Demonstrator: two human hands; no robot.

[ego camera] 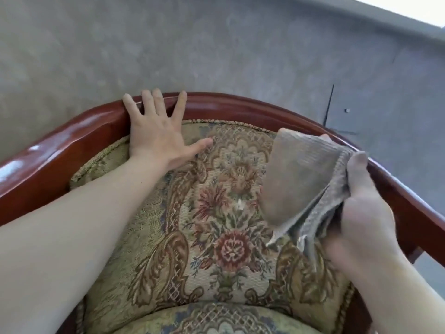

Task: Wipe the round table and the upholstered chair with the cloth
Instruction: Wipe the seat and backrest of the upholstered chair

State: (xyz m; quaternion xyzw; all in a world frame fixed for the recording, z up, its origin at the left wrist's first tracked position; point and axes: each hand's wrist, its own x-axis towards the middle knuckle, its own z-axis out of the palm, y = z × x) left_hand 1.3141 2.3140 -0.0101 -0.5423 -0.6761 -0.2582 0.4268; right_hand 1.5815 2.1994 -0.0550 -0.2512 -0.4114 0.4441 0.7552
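The upholstered chair [216, 213] fills the lower view, with floral tapestry padding on its backrest and a glossy red-brown wooden frame [72, 141] curving around the top. My left hand [156, 136] lies flat with fingers spread on the upper left of the backrest, fingertips reaching onto the wooden rail. My right hand [366, 213] grips a folded grey-beige cloth [298, 182] held against the right side of the backrest, near the wooden rail. The round table is not in view.
A grey concrete-like wall or floor surface [216, 44] stretches behind the chair. A thin dark line and a small mark [346, 110] sit on it at the right. The seat cushion edge [216, 319] shows at the bottom.
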